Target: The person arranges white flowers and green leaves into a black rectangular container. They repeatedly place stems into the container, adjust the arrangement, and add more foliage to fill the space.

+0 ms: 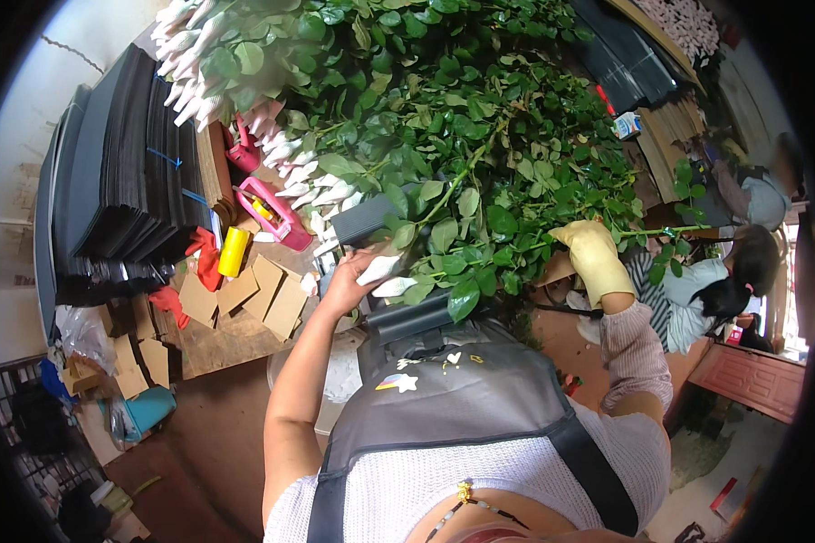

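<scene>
Leafy green rose stems with many white-wrapped heads cover the work surface in front of me. My bare left hand has its fingers wrapped round a white-wrapped flower head, just below a dark grey rectangular block; its fingertips are partly hidden. A second white wrapped head lies beside it. My right hand, in a pale yellow glove, is closed on a long leafy stem at the right of the pile. A dark grey roll lies along the near edge, above my apron.
At left are stacked dark sheets, cardboard pieces, pink tools, a yellow cylinder and red cloth on a wooden table. More dark sheets are at upper right. Two other people are at the right.
</scene>
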Motion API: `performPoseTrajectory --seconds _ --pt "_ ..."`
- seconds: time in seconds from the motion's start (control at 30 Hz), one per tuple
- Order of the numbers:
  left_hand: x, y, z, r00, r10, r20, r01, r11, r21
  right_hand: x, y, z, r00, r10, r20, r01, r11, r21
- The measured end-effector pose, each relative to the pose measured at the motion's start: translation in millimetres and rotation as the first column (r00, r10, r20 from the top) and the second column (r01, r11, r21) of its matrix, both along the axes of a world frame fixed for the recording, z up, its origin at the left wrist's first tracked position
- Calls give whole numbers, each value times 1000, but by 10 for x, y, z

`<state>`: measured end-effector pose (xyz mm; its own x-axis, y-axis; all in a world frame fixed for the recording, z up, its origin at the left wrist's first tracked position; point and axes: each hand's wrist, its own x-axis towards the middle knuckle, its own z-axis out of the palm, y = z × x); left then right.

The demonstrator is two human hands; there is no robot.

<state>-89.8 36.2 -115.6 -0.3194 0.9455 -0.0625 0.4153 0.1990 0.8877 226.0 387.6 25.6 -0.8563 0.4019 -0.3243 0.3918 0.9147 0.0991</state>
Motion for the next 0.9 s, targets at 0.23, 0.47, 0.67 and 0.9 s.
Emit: performPoseTrajectory --seconds 0.23,0.47,0.67,0.9 --pt "314 24 221 927 43 -372 -47 999 -4 -195 -143 151 960 11 279 -25 999 47" --pt "324 100 349 920 -23 -392 -6 997 -73 -1385 -49 121 680 309 -664 -150 946 286" --pt "326 -2 220 925 83 -370 -91 996 -5 -2380 298 29 734 427 -528 -429 894 126" --pt "489 74 297 967 213 -141 -209 977 41 -2389 -255 1255 528 485 -697 -206 869 449"
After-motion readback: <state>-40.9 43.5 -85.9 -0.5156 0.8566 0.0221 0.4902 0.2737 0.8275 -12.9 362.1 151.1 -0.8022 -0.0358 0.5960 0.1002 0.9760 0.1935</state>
